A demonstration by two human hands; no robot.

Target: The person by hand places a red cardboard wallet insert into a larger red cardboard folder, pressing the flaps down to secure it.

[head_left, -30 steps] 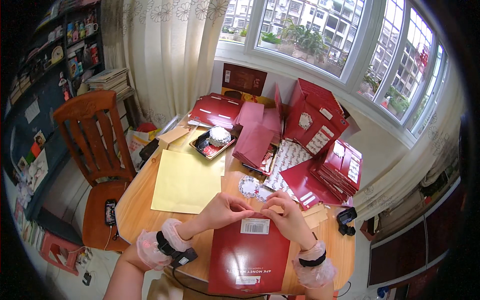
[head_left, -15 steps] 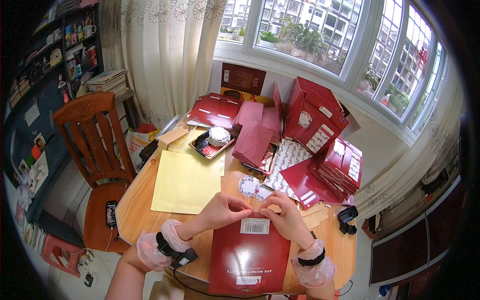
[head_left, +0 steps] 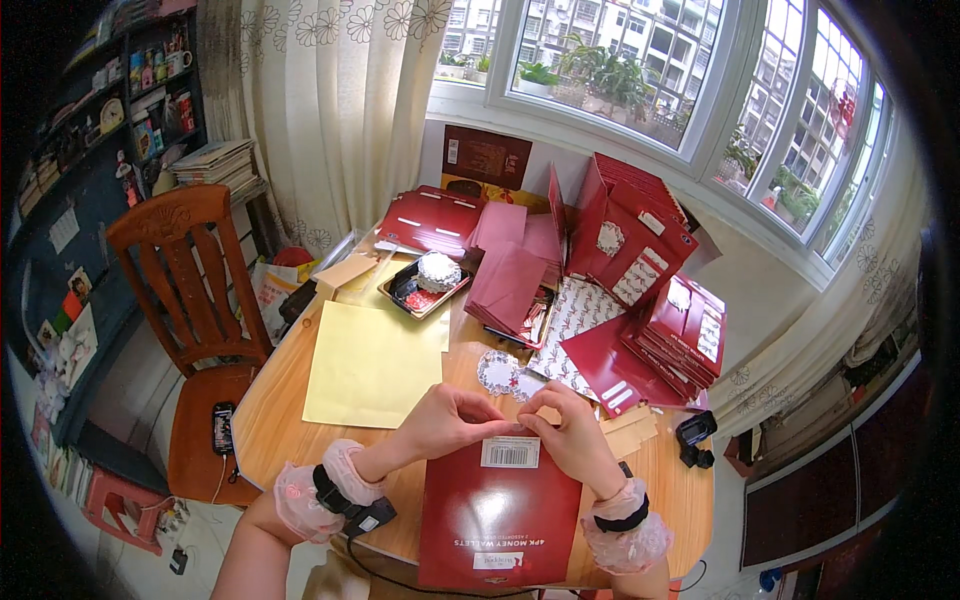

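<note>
A flat dark red package (head_left: 497, 520) with a white barcode label lies on the wooden table (head_left: 270, 420) right in front of me. My left hand (head_left: 450, 420) and my right hand (head_left: 566, 430) meet at its far edge, fingertips pinched together on the top of the package. What sits between the fingertips is too small to tell. Just beyond my hands lies a round white lace doily (head_left: 497, 372).
A yellow paper sheet (head_left: 370, 362) lies left of centre. A tray (head_left: 428, 285) with a white doily, pink envelopes (head_left: 508, 280), patterned paper (head_left: 580, 312) and stacked red boxes (head_left: 675, 320) fill the far side. A black device (head_left: 694, 438) sits at right. A wooden chair (head_left: 190, 300) stands left.
My hands have stayed at the package's far edge, with the fingertips drawing slightly closer together. Nothing else has moved.
</note>
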